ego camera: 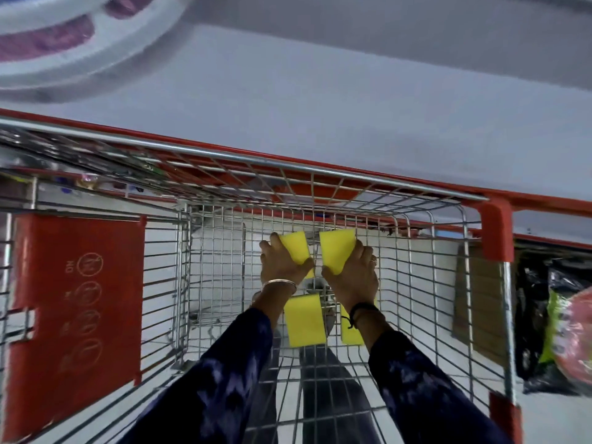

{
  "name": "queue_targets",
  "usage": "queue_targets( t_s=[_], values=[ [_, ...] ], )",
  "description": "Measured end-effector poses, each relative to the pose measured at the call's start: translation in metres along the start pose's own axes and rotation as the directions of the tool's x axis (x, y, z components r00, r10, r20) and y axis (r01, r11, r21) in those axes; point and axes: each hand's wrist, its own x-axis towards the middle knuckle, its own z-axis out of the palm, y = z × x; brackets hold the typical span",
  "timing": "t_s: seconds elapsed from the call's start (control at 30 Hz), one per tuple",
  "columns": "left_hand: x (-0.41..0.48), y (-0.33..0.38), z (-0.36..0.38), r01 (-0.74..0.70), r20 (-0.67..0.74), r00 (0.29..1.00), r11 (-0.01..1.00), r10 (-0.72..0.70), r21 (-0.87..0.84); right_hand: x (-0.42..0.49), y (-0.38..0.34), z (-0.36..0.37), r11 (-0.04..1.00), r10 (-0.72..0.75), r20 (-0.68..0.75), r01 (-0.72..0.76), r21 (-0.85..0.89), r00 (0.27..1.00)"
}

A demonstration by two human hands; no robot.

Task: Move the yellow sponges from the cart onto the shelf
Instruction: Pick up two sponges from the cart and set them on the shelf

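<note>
Both my arms reach down into a wire shopping cart (416, 283). My left hand (282, 262) grips one yellow sponge (296, 248) near the cart's far end. My right hand (354, 277) grips a second yellow sponge (338, 249) just beside it. Two more yellow sponges lie on the cart's wire floor: one (304, 320) between my wrists, another (350, 328) partly hidden under my right wrist. A pale shelf surface (320, 107) stretches beyond the cart's far rim.
The cart has a chrome top rail (224, 155) with red trim and a red corner cap (496, 232). A red plastic flap (77, 315) hangs on its left side. White round plates (64, 43) sit on the shelf at the upper left. Dark bagged goods (551, 322) stand at the right.
</note>
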Motion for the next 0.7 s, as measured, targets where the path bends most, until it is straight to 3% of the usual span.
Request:
queue_targets(
  t_s=[0.4, 0.7],
  values=[
    [-0.059, 0.016, -0.057, -0.163, -0.013, 0.986, 0.98, 0.165, 0.118, -0.042, -0.011, -0.058, 0.988, 0.079, 0.007, -0.079, 0.129, 0.997],
    [-0.14, 0.045, -0.128, -0.218, -0.067, 0.971, 0.966, 0.229, 0.142, -0.108, -0.029, -0.148, 0.991, 0.018, -0.016, -0.016, 0.132, 1.0]
  ],
)
